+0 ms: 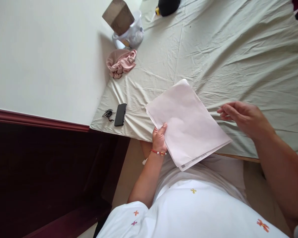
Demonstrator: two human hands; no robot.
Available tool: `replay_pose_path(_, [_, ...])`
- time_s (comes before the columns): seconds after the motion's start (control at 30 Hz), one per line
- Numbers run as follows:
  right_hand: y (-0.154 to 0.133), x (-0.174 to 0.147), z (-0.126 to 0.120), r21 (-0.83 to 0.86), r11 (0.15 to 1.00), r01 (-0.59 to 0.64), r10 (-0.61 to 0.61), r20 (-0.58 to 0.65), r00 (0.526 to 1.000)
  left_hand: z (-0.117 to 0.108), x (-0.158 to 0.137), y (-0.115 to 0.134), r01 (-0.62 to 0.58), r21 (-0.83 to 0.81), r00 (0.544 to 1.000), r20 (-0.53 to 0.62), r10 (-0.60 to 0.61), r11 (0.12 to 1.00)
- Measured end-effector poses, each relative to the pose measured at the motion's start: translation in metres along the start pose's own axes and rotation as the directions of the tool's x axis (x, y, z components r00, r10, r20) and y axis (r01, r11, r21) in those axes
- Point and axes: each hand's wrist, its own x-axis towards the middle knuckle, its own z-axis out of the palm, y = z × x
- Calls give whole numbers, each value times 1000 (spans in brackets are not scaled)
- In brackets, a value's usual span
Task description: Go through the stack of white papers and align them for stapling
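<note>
**A sheaf of pale paper over the edge of the bed**

My left hand [159, 138] grips a thin stack of papers [188, 124] at its lower left edge, thumb on top and the other fingers curled beneath. The sheets are smooth, matte, faintly pink-white and rectangular, a few of them fanned slightly so their edges show at the near corner, where a line of dark print runs along one border. A red cord bracelet [158, 152] with small beads circles that wrist.

My right hand [240, 115] hangs just beside the stack's right edge, clear of it, fingers loosely bent and holding nothing.

The stack lies partly over the near edge of the bed sheet [238, 49], a pale greenish cotton creased with fine wrinkles and fold lines. On the sheet near the left corner lie a black phone [120, 114] and a small bunch of keys [107, 113] just beside it. Farther up sit a crumpled pink cloth [121, 62], a clear plastic container [132, 33] with a brown cardboard box [118, 16] leaning on it, and a dark rounded object [167, 6]. A cream wall [39, 56] with a dark wooden trim [39, 119] borders the bed.

The papers' long axis runs diagonally, from upper left on the bed down to the lower right toward my body.
</note>
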Motion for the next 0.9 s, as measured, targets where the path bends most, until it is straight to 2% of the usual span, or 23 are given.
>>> replay_pose_path(0.1, [7, -39, -4, 128, 983, -134, 109, 183, 977, 3, -8, 5, 65, -183, 989, -117, -87, 981])
replay_pose_path(0.2, [11, -80, 17, 279, 923, -263, 156, 353, 923, 9, -15, 1, 71, -290, 964, -225, -140, 954])
replay_pose_path(0.27, [7, -100, 42, 528, 760, -379, 233, 323, 917, 13, -21, -6, 62, -336, 964, -224, -144, 940])
replay_pose_path(0.3, [5, -107, 56, 552, 741, -381, 259, 288, 922, 14, -24, -10, 52, -347, 973, -194, -126, 936])
replay_pose_path(0.37, [0, -112, 79, 549, 743, -383, 303, 234, 924, 13, -28, -16, 21, -335, 992, -110, -62, 942])
replay_pose_path(0.43, [-3, -106, 92, 546, 765, -341, 327, 127, 936, 5, -27, -16, -8, -270, 1000, -20, 3, 963])
replay_pose_path(0.5, [-6, -94, 92, 530, 804, -268, 317, -1, 948, -10, -18, -7, -37, -173, 998, 47, 46, 984])
replay_pose_path(0.57, [-10, -78, 82, 485, 856, -180, 263, -109, 959, -29, 0, 10, -88, -159, 992, 74, 101, 983])
replay_pose_path(0.6, [-13, -70, 75, 435, 891, -133, 219, -154, 963, -39, 10, 20, -145, -135, 979, 121, 162, 980])
replay_pose_path(0.67, [-21, -57, 60, 151, 989, -4, 38, -224, 974, -55, 30, 42, -271, -65, 940, 196, 279, 960])
replay_pose_path(0.8, [-35, -45, 35, 37, 999, 17, -7, -261, 965, -67, 54, 70, -423, 62, 837, 410, 364, 904])
replay_pose_path(0.87, [-36, -40, 28, -7, 1000, 27, -28, -235, 972, -68, 61, 72, -468, 139, 810, 462, 361, 873])
replay_pose_path(0.9, [-34, -36, 26, -24, 999, 43, -47, -185, 982, -69, 65, 70, -470, 181, 813, 471, 344, 864])
